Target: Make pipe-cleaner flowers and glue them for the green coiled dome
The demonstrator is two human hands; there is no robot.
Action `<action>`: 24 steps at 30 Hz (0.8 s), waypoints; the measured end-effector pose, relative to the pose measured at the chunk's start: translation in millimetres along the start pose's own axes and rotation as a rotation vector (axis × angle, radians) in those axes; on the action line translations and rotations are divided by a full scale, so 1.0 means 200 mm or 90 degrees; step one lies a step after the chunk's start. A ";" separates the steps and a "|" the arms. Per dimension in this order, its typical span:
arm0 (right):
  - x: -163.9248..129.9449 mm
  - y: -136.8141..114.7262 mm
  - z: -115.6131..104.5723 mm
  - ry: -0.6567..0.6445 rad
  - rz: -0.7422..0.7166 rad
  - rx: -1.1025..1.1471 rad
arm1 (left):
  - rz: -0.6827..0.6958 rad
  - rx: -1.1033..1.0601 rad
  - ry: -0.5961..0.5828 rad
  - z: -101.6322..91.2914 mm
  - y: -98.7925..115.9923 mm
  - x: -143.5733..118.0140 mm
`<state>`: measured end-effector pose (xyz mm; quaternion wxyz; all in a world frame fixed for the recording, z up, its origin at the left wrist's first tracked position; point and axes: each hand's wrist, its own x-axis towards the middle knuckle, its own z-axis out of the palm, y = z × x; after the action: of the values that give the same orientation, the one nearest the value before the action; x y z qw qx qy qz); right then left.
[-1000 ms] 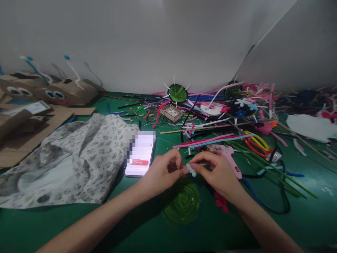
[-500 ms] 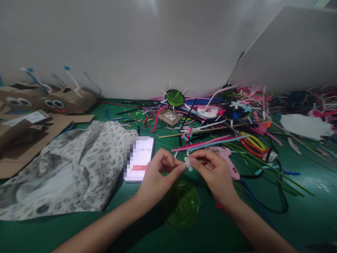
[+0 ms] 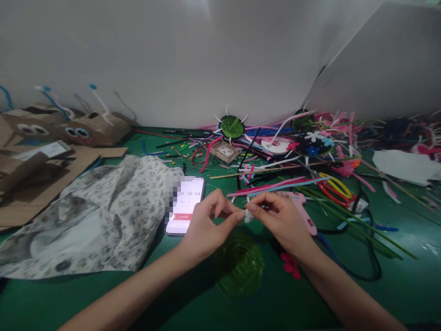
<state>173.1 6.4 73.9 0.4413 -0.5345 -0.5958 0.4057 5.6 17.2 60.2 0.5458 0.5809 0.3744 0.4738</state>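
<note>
Between my two hands, at the middle of the view, is a small fuzzy white flower (image 3: 247,218), apparently bent from pipe cleaner. My left hand (image 3: 213,223) pinches its left side between thumb and fingertips. From the other side, the thumb and forefinger of my right hand (image 3: 280,220) grip it too, hiding part of it. Below the hands, a round green coiled disc (image 3: 241,271) lies on the green table. A red flower (image 3: 291,265) is beside the right wrist. Just behind the right hand lies a pink glue gun (image 3: 306,216).
A phone (image 3: 186,202) showing a timer lies left of my hands, beside a patterned cloth (image 3: 113,216). Paper-bag figures (image 3: 99,128) stand at the far left. Behind are pipe cleaners (image 3: 268,187), decorated discs (image 3: 231,127) and red-yellow scissors (image 3: 334,189). A grey wall (image 3: 172,64) closes the back.
The view has shifted slightly, so the scene sits a little to the right. My right fingers now cover more of the white flower, and more of the red flower shows.
</note>
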 end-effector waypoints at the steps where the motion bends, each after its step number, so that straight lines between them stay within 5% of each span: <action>1: 0.00 0.01 0.01 0.005 0.017 0.040 | -0.006 -0.019 0.012 0.01 -0.01 0.00; 6: 0.01 0.04 0.00 0.032 0.065 0.084 | -0.059 -0.098 0.014 0.00 -0.05 0.01; 15: 0.03 0.04 -0.17 -0.121 0.076 0.054 | -0.172 -0.151 -0.122 -0.02 -0.05 0.04; 24: -0.04 0.04 -0.09 0.007 0.000 -0.040 | -0.206 -0.028 -0.139 -0.01 -0.07 0.04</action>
<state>192.2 0.4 69.7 0.4276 -0.5502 -0.6058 0.3840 6.9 27.8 46.7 0.6649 0.5489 0.3909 0.3221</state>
